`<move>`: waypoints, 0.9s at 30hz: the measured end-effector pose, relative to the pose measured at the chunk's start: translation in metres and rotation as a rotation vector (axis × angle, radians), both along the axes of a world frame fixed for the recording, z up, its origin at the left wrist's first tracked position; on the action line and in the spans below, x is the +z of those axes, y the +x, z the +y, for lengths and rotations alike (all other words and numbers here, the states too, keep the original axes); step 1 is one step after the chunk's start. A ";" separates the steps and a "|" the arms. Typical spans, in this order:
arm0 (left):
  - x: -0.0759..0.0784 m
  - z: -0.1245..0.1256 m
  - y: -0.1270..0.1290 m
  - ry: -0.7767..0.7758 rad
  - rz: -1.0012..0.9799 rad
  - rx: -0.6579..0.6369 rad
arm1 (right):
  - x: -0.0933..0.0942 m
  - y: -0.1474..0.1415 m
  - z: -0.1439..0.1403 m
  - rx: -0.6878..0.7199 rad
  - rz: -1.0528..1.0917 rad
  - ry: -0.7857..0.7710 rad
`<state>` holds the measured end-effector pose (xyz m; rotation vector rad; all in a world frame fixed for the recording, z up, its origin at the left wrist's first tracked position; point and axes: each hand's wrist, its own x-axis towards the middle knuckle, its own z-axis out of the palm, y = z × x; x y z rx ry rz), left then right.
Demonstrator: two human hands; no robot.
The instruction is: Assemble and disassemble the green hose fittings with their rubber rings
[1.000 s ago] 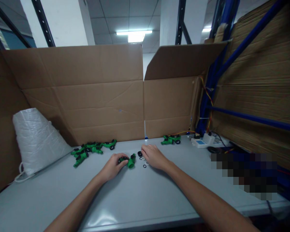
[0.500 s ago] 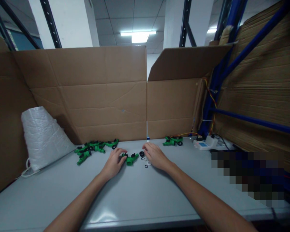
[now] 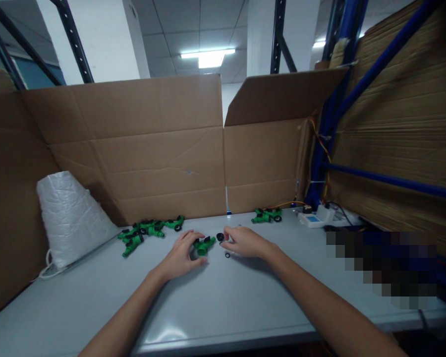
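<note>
A green plastic valve-like fitting [image 3: 204, 246] with black parts lies on the table in front of me. My left hand [image 3: 184, 254] curves around its left side, thumb and fingers apart, and I cannot tell whether the fingers touch it. To the fitting's right is a round black cap-like part [image 3: 220, 237]. My right hand [image 3: 247, 242] is low over the table beside that part, thumb and forefinger bent toward each other with a small gap. A small black ring [image 3: 227, 255] lies just below the right thumb. The white rings are mostly hidden by this hand.
Several green fittings [image 3: 148, 229] lie in a group at the back left, and more green fittings [image 3: 266, 215] at the back right. A white bag [image 3: 72, 220] leans at the left. Cardboard walls [image 3: 163, 163] border the table [image 3: 208, 307]. A power strip [image 3: 314, 219] sits at the right.
My right hand has lowered and turned over the small rings, covering the white ones. My left thumb has spread away from the fingers, below the green fitting. The view has shifted slightly.
</note>
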<state>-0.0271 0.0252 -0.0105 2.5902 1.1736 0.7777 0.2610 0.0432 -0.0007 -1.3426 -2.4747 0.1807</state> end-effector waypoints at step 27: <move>0.007 0.013 -0.014 0.291 -0.097 0.244 | 0.001 0.024 0.009 0.088 0.153 -0.226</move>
